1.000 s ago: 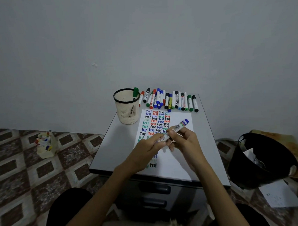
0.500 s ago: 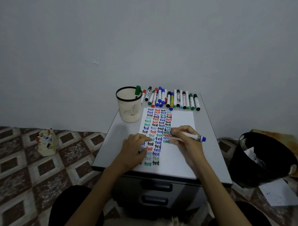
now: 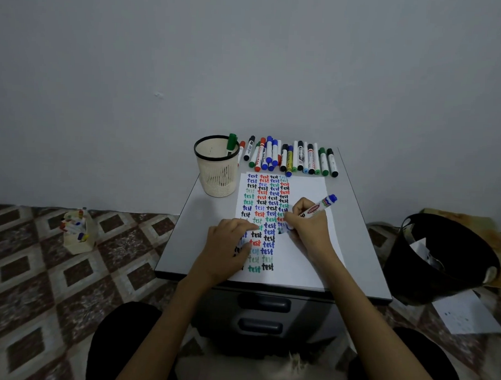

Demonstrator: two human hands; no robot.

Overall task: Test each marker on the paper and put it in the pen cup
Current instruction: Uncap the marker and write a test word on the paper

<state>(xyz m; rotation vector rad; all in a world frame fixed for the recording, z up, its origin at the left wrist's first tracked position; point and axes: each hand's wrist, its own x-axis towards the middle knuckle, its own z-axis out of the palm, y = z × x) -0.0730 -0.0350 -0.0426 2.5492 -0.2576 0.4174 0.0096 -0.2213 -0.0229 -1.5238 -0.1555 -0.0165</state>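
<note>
Bench [image 3: 361, 246]: a small grey cabinet top that carries everything for the task, set against the wall so nothing rolls off the far edge.
Bin [image 3: 407, 262]: a black bin on the floor to the right, well apart from the work.
Paper [image 3: 309, 189]: lies lengthwise towards the person, its left half filled with columns of coloured "test" words. The right half is bare, so there is room for more trials.
Pen cup [image 3: 215, 179]: upright at the bench's far-left corner, just beside the paper and within easy reach for dropping markers in.
Marker row [image 3: 299, 159]: untested markers lie side by side beyond the paper's far edge.
Left hand [image 3: 226, 246]: rests knuckles-up on the written columns, most likely to keep the sheet from sliding. I cannot tell whether its grip is spread or curled round something.
Right hand [image 3: 309, 229]: its grip pinches the blue marker like a pen.
Blue marker [image 3: 317, 209]: tilted, tip down on the paper at the foot of the fourth column and blue end pointing up and away. Judged mid-test, with the drop into the cup not yet done.
Green marker [image 3: 232, 141]: already stands in the cup, leaning on its rim.
</note>
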